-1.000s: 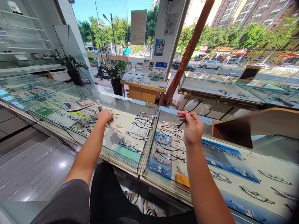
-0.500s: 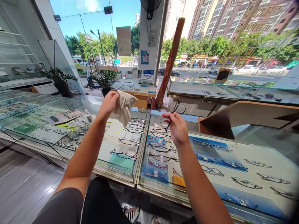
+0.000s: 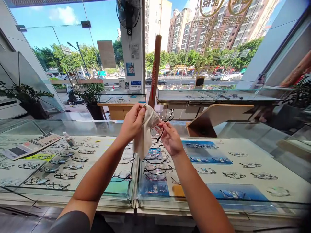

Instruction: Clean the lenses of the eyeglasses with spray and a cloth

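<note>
My right hand pinches the temple of a pair of dark-framed eyeglasses, which are raised above the glass counter. My left hand is shut on a cream cleaning cloth, whose lower part hangs down towards the counter. The cloth touches the glasses near the lower lens, and its folds and my fingers hide part of the frame. Both hands are close together above the join between two display cases.
Several eyeglasses lie in rows inside and on the glass display counter. A small spray bottle and a flat calculator stand to the left. A wooden display stand is behind on the right, and a tall wooden pole rises beyond the counter.
My left hand has brought the cloth across to the glasses, so the hands are now together. The glasses have moved closer to the centre of view, and the view has turned left.
</note>
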The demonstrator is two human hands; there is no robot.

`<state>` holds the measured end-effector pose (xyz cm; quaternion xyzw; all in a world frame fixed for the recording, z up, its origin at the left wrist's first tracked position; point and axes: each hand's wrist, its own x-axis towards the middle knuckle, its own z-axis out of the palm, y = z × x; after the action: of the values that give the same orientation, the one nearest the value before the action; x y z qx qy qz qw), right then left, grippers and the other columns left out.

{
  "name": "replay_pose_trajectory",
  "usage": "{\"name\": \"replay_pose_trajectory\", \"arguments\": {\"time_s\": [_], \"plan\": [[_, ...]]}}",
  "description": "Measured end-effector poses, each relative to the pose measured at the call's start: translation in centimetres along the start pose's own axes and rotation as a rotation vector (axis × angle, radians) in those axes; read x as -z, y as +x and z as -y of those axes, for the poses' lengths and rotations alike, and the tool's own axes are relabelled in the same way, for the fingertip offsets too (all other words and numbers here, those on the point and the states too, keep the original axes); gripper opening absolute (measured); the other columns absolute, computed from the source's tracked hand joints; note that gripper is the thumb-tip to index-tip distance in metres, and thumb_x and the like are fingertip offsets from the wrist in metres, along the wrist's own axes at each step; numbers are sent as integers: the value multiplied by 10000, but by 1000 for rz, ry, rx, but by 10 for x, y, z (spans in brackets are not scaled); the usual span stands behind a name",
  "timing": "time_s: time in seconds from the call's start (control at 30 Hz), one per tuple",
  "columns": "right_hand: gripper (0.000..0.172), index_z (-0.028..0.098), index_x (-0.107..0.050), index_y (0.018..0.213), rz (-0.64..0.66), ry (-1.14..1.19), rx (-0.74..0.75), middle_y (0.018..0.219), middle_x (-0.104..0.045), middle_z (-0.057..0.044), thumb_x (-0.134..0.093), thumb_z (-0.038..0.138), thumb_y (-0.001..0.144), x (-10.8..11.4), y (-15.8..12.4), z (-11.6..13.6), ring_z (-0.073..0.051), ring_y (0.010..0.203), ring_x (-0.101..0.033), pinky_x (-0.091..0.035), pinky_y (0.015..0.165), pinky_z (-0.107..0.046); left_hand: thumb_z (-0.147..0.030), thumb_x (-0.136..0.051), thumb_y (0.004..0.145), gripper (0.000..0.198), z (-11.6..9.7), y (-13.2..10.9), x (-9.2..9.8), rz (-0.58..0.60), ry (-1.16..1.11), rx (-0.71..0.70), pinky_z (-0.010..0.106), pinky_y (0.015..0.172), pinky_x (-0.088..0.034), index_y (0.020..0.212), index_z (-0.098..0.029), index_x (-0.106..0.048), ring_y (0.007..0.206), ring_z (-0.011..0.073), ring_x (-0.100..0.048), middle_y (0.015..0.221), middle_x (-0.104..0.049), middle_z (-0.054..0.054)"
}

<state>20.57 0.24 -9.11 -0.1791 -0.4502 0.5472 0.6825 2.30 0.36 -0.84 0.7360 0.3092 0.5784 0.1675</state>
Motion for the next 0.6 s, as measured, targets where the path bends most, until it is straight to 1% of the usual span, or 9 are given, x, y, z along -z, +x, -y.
{"name": "replay_pose_trajectory", "arguments": {"time_s": [0.07, 0.13, 0.2, 0.27, 0.33, 0.4, 0.53, 0.6], "plan": [[277, 287, -818, 882, -19, -8, -2, 1006, -810, -18, -940, 510, 771, -3, -2, -4, -209, 1028, -739, -586, 1084, -401, -427, -514, 1121, 272, -4, -3, -2, -7, 0, -13, 310, 748, -398, 949, -228, -584, 769, 167, -520, 838, -600, 4], [273, 277, -835, 886, -28, -13, 3, 983, -811, -21, -936, 510, 784, -6, -3, -4, -199, 989, -739, -596, 1060, -384, -467, -551, 1113, 319, -7, -3, -3, -6, -22, -17, 307, 704, -386, 904, -226, -573, 735, 158, -502, 800, -580, 0], [265, 278, -843, 873, -41, -19, 19, 978, -812, -15, -935, 513, 791, -6, -5, -1, -188, 990, -737, -596, 1060, -366, -496, -608, 1088, 351, -7, -1, -1, -7, -53, -10, 303, 667, -369, 872, -221, -573, 704, 148, -486, 773, -565, -7], [265, 286, -847, 865, -59, -25, 43, 967, -810, -2, -946, 517, 780, -6, -7, 4, -182, 987, -735, -595, 1068, -359, -506, -644, 1068, 357, -7, 1, 2, -34, -69, -11, 299, 647, -358, 868, -216, -590, 686, 141, -488, 761, -575, -11], [285, 294, -849, 863, -83, -44, 61, 960, -811, 4, -956, 536, 756, -5, -8, 8, -185, 986, -735, -595, 1072, -367, -490, -649, 1068, 332, -6, 3, 7, -79, -42, -34, 296, 631, -348, 885, -215, -612, 673, 136, -502, 751, -601, -13], [309, 293, -850, 863, -105, -77, 59, 969, -818, -1, -956, 555, 738, -5, -7, 10, -193, 991, -736, -596, 1062, -379, -453, -636, 1078, 294, -5, 5, 13, -94, 26, -65, 298, 612, -332, 903, -218, -626, 646, 131, -505, 724, -612, -19], [295, 266, -850, 867, -126, -141, 25, 1006, -843, -34, -945, 517, 744, -6, 8, 17, -211, 1009, -745, -591, 1017, -397, -419, -610, 1089, 281, -5, 7, 24, -59, 182, -71, 312, 591, -310, 889, -224, -636, 594, 128, -490, 656, -584, -32], [268, 264, -850, 868, -138, -166, 34, 1041, -855, -42, -932, 496, 764, -11, 20, 28, -219, 1066, -748, -574, 1035, -396, -432, -612, 1087, 287, -7, 7, 26, -72, 210, -50, 313, 603, -331, 889, -226, -637, 613, 134, -528, 685, -622, -22]]}}
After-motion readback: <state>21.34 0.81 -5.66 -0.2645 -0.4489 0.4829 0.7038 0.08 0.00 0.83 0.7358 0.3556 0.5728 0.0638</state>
